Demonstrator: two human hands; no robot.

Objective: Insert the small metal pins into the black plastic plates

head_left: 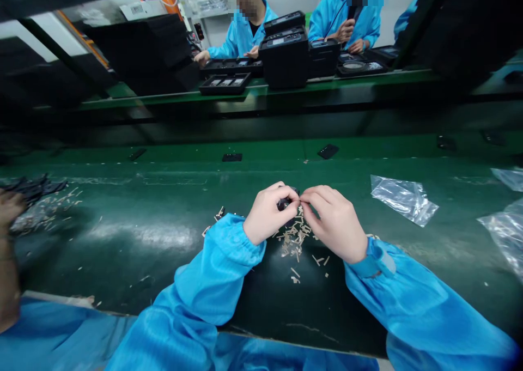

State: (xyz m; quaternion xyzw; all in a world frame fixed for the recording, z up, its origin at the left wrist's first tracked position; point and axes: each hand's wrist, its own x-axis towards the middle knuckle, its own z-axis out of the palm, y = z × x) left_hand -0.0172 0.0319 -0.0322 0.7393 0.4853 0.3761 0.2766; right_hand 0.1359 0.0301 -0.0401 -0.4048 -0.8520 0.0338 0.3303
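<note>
My left hand (pixel 269 212) is closed around a small black part (pixel 283 203), mostly hidden by the fingers, so its exact kind does not show. The fingertips of my right hand (pixel 337 221) are pinched together at the part's right edge, meeting the left thumb and finger. Whatever lies in that pinch is too small to make out. Below both hands, a loose heap of small beige strips and scraps (pixel 296 241) covers part of the green work surface (pixel 171 273). A few dark pieces (pixel 219 214) sit just left of my left wrist.
Clear plastic bags (pixel 404 198) lie at the right. Flat black parts (pixel 232 157) are spaced along the far green strip. At the left edge, another person's hand (pixel 10 207) is beside black pieces (pixel 35 188). Across the bench, co-workers in blue stand behind stacked black trays (pixel 284 58).
</note>
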